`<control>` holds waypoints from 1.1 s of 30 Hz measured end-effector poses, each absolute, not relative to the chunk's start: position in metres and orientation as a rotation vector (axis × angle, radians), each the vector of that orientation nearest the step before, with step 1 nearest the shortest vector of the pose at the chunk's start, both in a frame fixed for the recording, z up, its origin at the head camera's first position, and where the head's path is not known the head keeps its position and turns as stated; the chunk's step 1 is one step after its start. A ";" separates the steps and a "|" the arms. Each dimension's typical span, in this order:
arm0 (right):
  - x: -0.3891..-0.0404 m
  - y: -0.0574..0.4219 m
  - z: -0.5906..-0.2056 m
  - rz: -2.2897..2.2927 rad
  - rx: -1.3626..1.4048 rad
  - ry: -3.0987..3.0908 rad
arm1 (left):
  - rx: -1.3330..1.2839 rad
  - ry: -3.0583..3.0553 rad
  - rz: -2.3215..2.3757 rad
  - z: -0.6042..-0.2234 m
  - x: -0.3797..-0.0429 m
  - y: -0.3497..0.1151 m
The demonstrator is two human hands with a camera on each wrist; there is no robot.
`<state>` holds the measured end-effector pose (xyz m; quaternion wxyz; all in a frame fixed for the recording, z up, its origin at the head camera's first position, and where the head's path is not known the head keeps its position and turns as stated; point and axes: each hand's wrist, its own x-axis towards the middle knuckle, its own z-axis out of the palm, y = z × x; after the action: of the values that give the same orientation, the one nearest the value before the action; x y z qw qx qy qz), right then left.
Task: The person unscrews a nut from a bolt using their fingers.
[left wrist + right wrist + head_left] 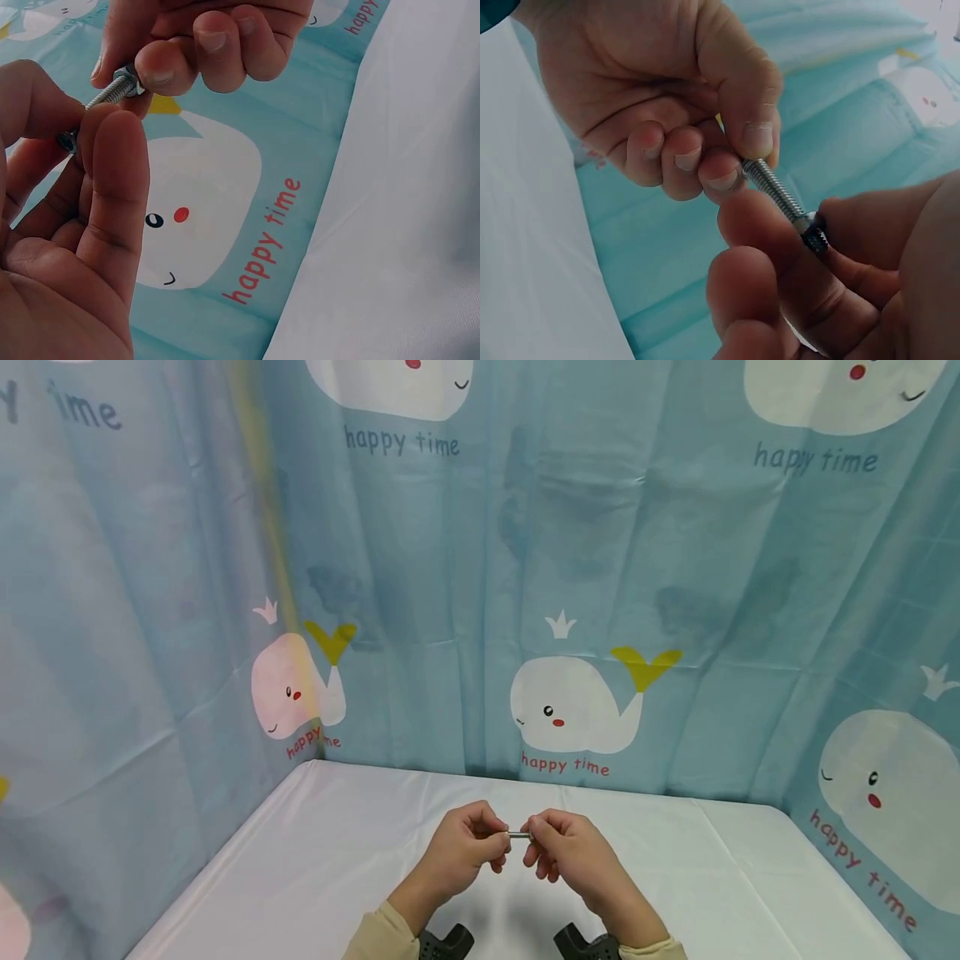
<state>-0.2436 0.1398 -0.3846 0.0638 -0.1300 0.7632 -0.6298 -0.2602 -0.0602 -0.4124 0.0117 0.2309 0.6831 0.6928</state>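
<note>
Between the two hands a silvery threaded bolt [519, 835] is held level above the white table. My left hand [465, 850] pinches one end of it between thumb and fingers. In the left wrist view that end, which looks like the bolt's head [68, 141], shows partly beneath the fingers. At the opposite end my right hand [576, 853] pinches a small nut [808, 223] on the thread. A short length of dark-looking thread [817, 240] sticks out past the nut. The right hand's other fingers curl loosely below.
A white cloth covers the table [300, 877]. Blue curtains [480, 568] printed with whales stand behind it and along both sides. Dark wrist devices [446, 943] sit at both cuffs of the beige sleeves [382, 935].
</note>
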 end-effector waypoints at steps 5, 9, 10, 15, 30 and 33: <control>-0.244 0.139 -0.385 -1.914 -0.399 2.302 | 0.722 2.132 2.158 -0.413 -0.260 -0.061; -0.243 0.139 -0.383 -1.914 -0.378 2.295 | 0.724 2.134 2.155 -0.412 -0.260 -0.060; -0.243 0.139 -0.383 -1.908 -0.367 2.298 | 0.725 2.137 2.153 -0.412 -0.261 -0.060; -0.244 0.140 -0.383 -1.905 -0.349 2.300 | 0.722 2.137 2.159 -0.411 -0.261 -0.060; -0.241 0.139 -0.381 -1.901 -0.400 2.275 | 0.732 2.126 2.160 -0.411 -0.260 -0.062; -0.240 0.139 -0.381 -1.911 -0.423 2.287 | 0.740 2.118 2.153 -0.410 -0.260 -0.062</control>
<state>-0.2402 0.1393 -0.3812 0.0658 -0.1403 0.7582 -0.6334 -0.2598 -0.0623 -0.4104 0.0160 0.2379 0.6811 0.6923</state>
